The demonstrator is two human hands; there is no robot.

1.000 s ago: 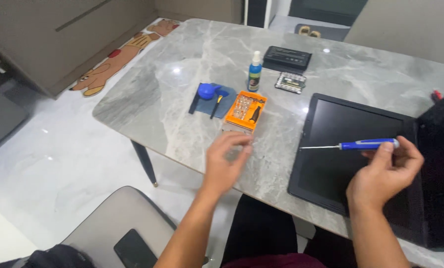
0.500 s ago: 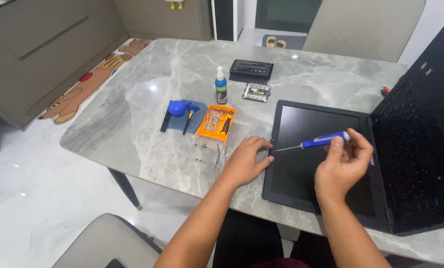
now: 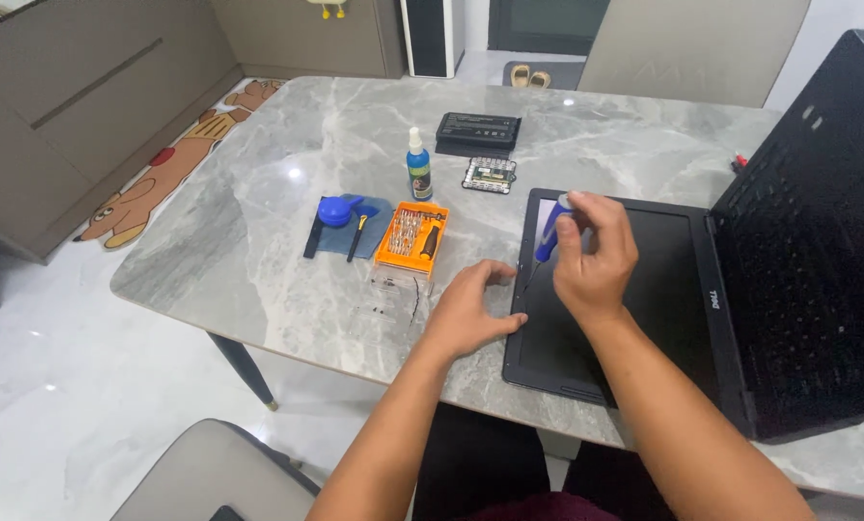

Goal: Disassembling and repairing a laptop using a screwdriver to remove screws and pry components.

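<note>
On marble table, slim blue screwdriver, matte laptop

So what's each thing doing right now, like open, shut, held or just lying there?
Laptop: opened flat, screen face up.
Blue screwdriver: upright, held by right hand, tip at screen's left edge.
Left hand: empty, resting beside screen.
Orange bit case: open.
Spray bottle: upright, capped.

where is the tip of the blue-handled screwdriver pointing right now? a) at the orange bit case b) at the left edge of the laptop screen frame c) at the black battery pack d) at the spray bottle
b: the right hand holds the blue-handled screwdriver nearly upright, tip down at the left edge of the open black laptop's screen frame, beside the left hand resting on the grey marble table.
</note>
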